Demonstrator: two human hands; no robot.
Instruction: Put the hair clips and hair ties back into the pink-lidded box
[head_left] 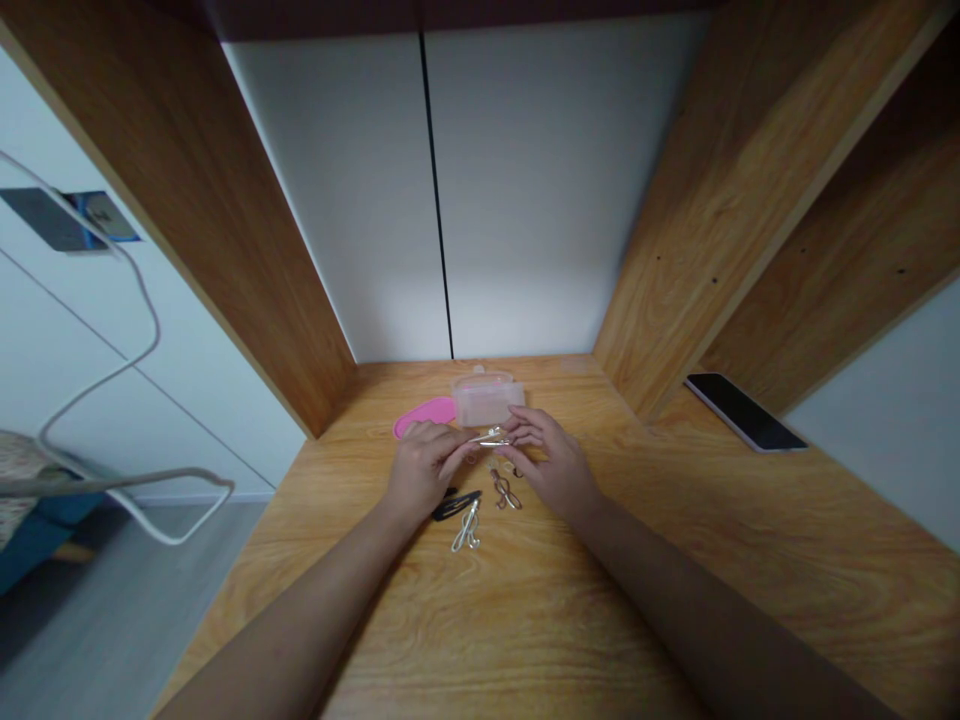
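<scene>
Between my two hands is a shiny metallic hair clip (491, 438), held just above the desk. Its left end is pinched in the fingers of my left hand (426, 460). At the other end, the thumb and fingers of my right hand (551, 455) close on it. Below them lie a black hair clip (455, 506), a silver hair clip (466, 528) and a rose-gold hair clip (505, 490). Some small ring-shaped bits (514, 469) lie close to my right thumb, too small to name surely.
Behind my hands stands a clear plastic box (489, 402), with a pink oval piece (426, 412) to its left. A phone (746, 411) lies at the right. Wooden side panels (705, 220) flank the wooden desk (480, 630); a white cable (142, 290) hangs at left.
</scene>
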